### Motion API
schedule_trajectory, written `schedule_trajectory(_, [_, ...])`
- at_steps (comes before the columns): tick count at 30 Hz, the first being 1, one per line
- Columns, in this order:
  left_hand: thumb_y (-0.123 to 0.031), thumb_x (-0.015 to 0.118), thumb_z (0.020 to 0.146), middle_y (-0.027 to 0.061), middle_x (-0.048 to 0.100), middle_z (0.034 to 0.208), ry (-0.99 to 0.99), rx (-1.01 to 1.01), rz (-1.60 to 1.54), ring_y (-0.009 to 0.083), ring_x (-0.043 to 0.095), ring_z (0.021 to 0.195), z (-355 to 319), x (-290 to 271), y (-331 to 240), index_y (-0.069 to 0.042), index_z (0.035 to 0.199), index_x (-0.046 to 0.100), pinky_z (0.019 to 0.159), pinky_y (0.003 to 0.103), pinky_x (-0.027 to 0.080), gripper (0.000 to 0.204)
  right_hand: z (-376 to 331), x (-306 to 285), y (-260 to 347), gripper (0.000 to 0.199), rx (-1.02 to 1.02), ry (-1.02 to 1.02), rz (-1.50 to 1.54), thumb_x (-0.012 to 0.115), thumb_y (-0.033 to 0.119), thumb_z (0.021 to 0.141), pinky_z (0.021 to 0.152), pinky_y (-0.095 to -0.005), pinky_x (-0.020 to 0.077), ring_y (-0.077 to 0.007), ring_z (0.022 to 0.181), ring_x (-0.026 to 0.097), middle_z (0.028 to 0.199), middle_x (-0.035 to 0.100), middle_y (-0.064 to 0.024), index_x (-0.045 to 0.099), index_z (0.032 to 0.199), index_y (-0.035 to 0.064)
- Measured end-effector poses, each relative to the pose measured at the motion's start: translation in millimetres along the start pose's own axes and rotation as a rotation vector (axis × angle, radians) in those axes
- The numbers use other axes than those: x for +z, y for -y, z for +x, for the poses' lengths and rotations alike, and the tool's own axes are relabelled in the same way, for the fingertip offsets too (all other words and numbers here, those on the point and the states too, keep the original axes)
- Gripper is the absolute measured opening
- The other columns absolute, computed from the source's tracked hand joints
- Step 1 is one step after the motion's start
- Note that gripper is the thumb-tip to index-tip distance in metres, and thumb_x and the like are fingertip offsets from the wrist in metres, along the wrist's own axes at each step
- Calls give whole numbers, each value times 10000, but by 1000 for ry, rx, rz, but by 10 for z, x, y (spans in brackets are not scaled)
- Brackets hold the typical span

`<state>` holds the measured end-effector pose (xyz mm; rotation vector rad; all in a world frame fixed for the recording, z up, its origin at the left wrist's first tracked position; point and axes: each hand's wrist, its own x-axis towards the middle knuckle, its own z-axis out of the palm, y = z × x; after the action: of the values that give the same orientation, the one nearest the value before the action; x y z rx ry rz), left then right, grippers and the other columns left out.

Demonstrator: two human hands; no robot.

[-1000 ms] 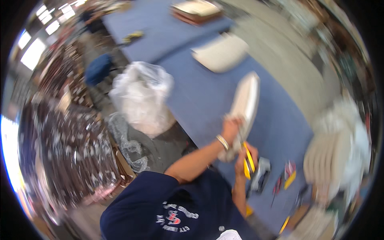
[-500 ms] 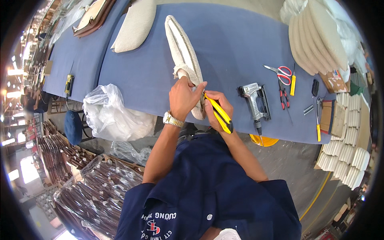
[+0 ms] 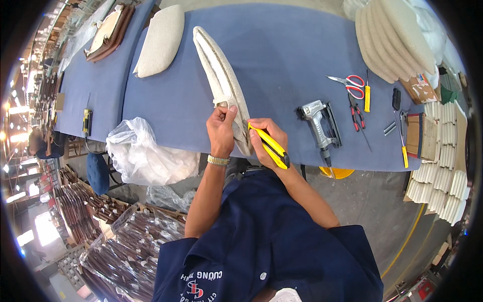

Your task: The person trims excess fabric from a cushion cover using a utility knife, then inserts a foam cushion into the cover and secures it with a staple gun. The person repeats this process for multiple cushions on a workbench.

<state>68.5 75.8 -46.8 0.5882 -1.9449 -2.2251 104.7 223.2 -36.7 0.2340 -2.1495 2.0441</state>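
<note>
A long curved cushion, covered in beige fabric and standing on its edge with a pale strip along its opening, lies on the blue-topped table. My left hand is closed on the fabric edge at its near half, thumb and fingers pinched together. In my right hand is a yellow and black utility knife. Its tip points at the cushion's near end, beside my left hand; the blade itself is too small to make out.
At right lie a staple gun, red-handled scissors, pliers and screwdrivers. Stacked beige cushions stand at the far right. Another cushion lies far left. A plastic bag hangs by the table's near left edge.
The cushion's far end has swung left and nearer. My left hand has turned and drawn its fingers into a pinch on the fabric; the knife has shifted slightly left.
</note>
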Motion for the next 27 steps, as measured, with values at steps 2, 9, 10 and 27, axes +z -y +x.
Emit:
schedule_trajectory(2, [-121,728,950,-33,597,769,-23,-55,-100,37,469,686,17,-8,31,-36,853,633,626,222,373,160,-68,9,11,141,-32,-4,-5,676,39,891,763,-329,567,-245,848,723,1030,730,-147,634,1024,18])
schedule_trajectory(9, [-122,734,944,2,643,803,-86,-124,-362,67,518,690,58,4,134,-41,868,638,658,232,414,147,-199,-10,67,138,30,8,21,678,26,890,762,-320,566,-235,846,719,1032,729,-147,633,1019,9])
schedule_trajectory(10, [-122,734,944,6,647,804,-106,-124,-391,70,524,690,64,32,160,-41,868,639,661,232,421,146,-219,-22,69,136,40,7,23,678,27,890,764,-320,566,-233,849,719,1031,728,-146,634,1018,8])
schedule_trajectory(27, [-209,684,979,-46,584,794,-399,-152,-389,62,489,759,166,5,339,-71,833,613,713,263,453,214,-336,-64,22,178,-87,241,-4,622,112,947,795,-365,543,-247,844,656,1003,680,-189,609,1027,-46])
